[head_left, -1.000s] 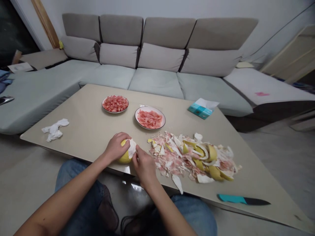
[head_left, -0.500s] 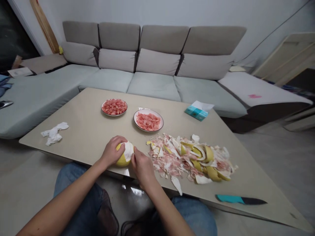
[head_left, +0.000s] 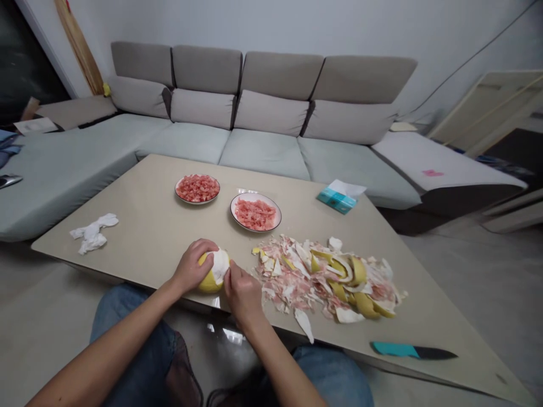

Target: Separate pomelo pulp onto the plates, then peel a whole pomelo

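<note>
One round yellow-skinned fruit (head_left: 215, 273) with bared white pith, lower centre of frame | left hand (head_left: 195, 263) grips its upper left | right hand (head_left: 244, 293) pinches its right edge | teal-handled black-bladed knife (head_left: 413, 350), lower right

Home living room, cushioned sofa (head_left: 267, 152), low table (head_left: 139, 209)

We've got a long grey sofa (head_left: 186, 141) with pale seats running past the table's (head_left: 136, 215) far edge, plain pale wall (head_left: 280, 25) behind it. Greyish floor (head_left: 436, 260) off the right edge. Beyond the far left corner there's a dark pane (head_left: 25, 51), maybe a window, too murky for us to say. Lighting's pretty soft.
</note>
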`<state>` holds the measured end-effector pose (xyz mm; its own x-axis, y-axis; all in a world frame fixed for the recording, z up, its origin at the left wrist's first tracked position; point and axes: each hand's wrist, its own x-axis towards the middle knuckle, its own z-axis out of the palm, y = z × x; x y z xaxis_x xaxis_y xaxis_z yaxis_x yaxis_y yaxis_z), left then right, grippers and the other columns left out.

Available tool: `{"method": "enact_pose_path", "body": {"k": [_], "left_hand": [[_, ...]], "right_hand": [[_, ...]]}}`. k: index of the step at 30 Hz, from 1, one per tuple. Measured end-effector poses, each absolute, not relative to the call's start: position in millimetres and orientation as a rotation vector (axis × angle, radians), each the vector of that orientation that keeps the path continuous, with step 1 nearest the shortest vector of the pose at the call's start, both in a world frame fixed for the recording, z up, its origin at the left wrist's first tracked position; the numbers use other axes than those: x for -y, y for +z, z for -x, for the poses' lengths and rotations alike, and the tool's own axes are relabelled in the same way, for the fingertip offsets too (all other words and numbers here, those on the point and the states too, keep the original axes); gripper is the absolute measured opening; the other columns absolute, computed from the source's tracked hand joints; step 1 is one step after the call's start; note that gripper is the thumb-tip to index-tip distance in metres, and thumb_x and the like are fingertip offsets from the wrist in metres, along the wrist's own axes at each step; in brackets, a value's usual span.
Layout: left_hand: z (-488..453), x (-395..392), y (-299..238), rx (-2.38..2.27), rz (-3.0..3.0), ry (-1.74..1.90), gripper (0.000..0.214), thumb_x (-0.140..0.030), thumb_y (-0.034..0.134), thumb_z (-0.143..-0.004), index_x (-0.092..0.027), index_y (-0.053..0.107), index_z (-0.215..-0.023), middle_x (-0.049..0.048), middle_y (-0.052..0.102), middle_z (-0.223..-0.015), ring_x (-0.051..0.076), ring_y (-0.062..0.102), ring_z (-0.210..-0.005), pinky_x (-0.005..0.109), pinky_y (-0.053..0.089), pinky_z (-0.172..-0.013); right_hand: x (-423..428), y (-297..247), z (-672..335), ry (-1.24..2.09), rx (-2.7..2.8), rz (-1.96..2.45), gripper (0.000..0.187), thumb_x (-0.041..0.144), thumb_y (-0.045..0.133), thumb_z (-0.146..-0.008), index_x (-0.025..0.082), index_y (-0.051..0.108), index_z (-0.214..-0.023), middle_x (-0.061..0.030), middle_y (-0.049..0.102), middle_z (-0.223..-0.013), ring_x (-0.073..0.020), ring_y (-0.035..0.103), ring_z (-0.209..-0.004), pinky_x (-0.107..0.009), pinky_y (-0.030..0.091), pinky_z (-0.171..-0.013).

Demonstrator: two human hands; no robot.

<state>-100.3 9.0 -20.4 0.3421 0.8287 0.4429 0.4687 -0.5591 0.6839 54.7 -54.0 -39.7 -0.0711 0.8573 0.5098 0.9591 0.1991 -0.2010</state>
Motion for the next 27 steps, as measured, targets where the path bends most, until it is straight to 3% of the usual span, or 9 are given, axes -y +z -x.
{"method": "enact_pose_path", "body": {"k": [5, 8, 13, 19, 23, 27], "left_hand": [[99.0, 7.9, -16.0, -1.395, -2.186, 1.064, 0.03, -0.026, 0.051, -0.087, -0.018, 0.061, -0.114, 0.0135, 0.057, -0.119, 0.028, 0.053, -0.114, 0.051, 0.041, -0.101], [98.3, 16.9, -20.2, -1.506, -2.143, 0.98, 0.038, -0.034, 0.053, -0.088, -0.017, 0.058, -0.121, 0.0145, 0.055, -0.124, 0.027, 0.052, -0.118, 0.049, 0.041, -0.104], [102.1, 17.2, -25.9, -1.421, -2.156, 1.034, 0.028, -0.032, 0.051, -0.089, -0.019, 0.062, -0.111, 0.0103, 0.061, -0.116, 0.024, 0.056, -0.113, 0.043, 0.045, -0.101], [103.3, 7.8, -21.4, -1.314, -2.197, 1.044, 0.023, -0.029, 0.051, -0.089, -0.021, 0.063, -0.107, 0.008, 0.064, -0.11, 0.021, 0.059, -0.108, 0.039, 0.048, -0.098], [100.5, 4.0, -18.1, -1.275, -2.238, 1.007, 0.022, -0.026, 0.052, -0.089, -0.021, 0.063, -0.106, 0.0075, 0.065, -0.11, 0.021, 0.059, -0.107, 0.039, 0.048, -0.098], [100.8, 4.3, -17.2, -1.243, -2.279, 0.999, 0.022, -0.026, 0.052, -0.089, -0.022, 0.063, -0.107, 0.0067, 0.065, -0.109, 0.021, 0.059, -0.106, 0.039, 0.048, -0.097]], "right_hand": [[67.2, -47.8, -49.9, -0.454, 1.919, 1.642, 0.02, 0.01, 0.048, -0.089, 0.009, 0.063, -0.101, -0.0076, 0.07, -0.068, -0.0166, 0.064, -0.05, -0.025, 0.039, -0.046], [76.0, -48.6, -47.4, -0.498, 1.917, 1.6, 0.022, 0.01, 0.046, -0.089, 0.007, 0.062, -0.104, -0.0125, 0.073, -0.081, -0.0173, 0.066, -0.056, -0.025, 0.045, -0.049], [76.7, -44.9, -44.4, -0.362, 1.905, 1.587, 0.025, 0.013, 0.045, -0.09, 0.008, 0.06, -0.11, -0.0141, 0.073, -0.095, -0.0191, 0.069, -0.074, -0.026, 0.052, -0.061], [66.5, -47.8, -41.4, -0.535, 1.895, 1.564, 0.023, 0.01, 0.045, -0.09, 0.002, 0.061, -0.105, -0.0165, 0.073, -0.086, -0.0177, 0.065, -0.056, -0.027, 0.043, -0.047], [64.1, -42.4, -48.1, -0.331, 1.847, 1.598, 0.021, 0.017, 0.044, -0.094, 0.009, 0.063, -0.096, -0.0069, 0.069, -0.068, -0.0158, 0.062, -0.053, -0.025, 0.039, -0.049], [68.1, -35.2, -51.0, -0.256, 1.872, 1.645, 0.018, 0.015, 0.045, -0.094, 0.011, 0.062, -0.093, -0.005, 0.068, -0.07, -0.0153, 0.063, -0.056, -0.025, 0.037, -0.051]]}}
